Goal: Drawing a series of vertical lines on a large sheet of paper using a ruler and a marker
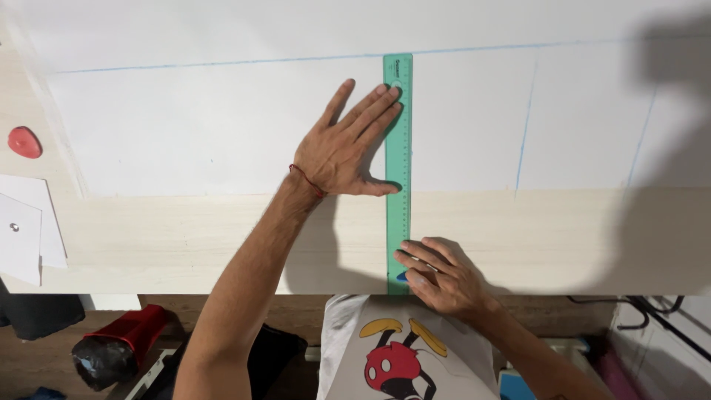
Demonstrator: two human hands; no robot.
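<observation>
A long green ruler (398, 133) lies upright across a large white sheet (185, 126) marked with thin blue lines. My left hand (348, 144) lies flat on the sheet, fingers spread, with fingertips and thumb pressing the ruler's left edge. A red string circles that wrist. My right hand (438, 274) rests at the ruler's lower end near the table's front edge. Its fingers are curled over a small blue thing (401, 276) that is mostly hidden, pressed against the ruler.
The sheet lies on a pale wooden table (185, 237). A red flat piece (24, 142) sits at the far left, above white paper pieces (26, 230). Below the table edge are a red-and-black object (118, 344) and cables (652, 307).
</observation>
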